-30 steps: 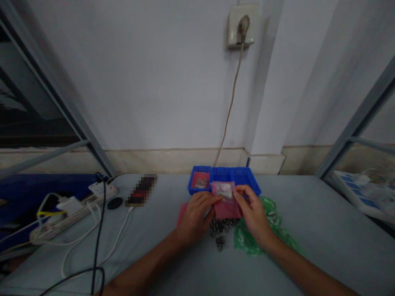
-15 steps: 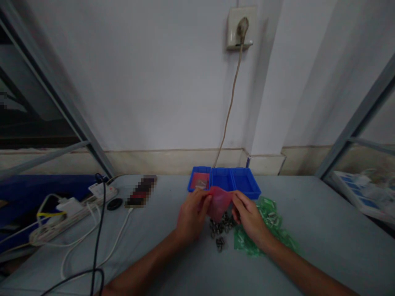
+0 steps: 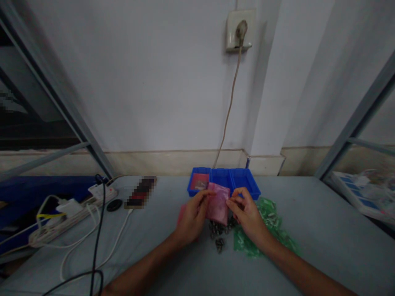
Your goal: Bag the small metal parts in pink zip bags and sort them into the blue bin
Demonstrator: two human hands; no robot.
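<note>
Left hand (image 3: pixel 191 214), right hand (image 3: pixel 247 210) pinching thin, squarish pink bag (image 3: pixel 218 207); metal bits (image 3: pixel 218 230) heaped below, crinkled green plastic (image 3: pixel 271 213) beside.

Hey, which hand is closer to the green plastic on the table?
Right. The right hand overlaps the left edge of the green plastic in view; the left hand is farther left, holding the pink bag.

Grey tabletop (image 3: pixel 327 230) with its load. Beyond the fingers (image 3: pixel 241 192): three blue bins (image 3: pixel 222 178) in a row. Below the fingers, toward the wearer: metal parts (image 3: pixel 217 229) (a small cluster (image 3: pixel 219 244) sits slightly apart). Right: crumpled green plastic (image 3: pixel 273 220). Far left: a pixelated dark device (image 3: pixel 141 192), a black disc (image 3: pixel 114 205), a white power strip (image 3: pixel 78 216) and cables (image 3: pixel 98 230).
</note>
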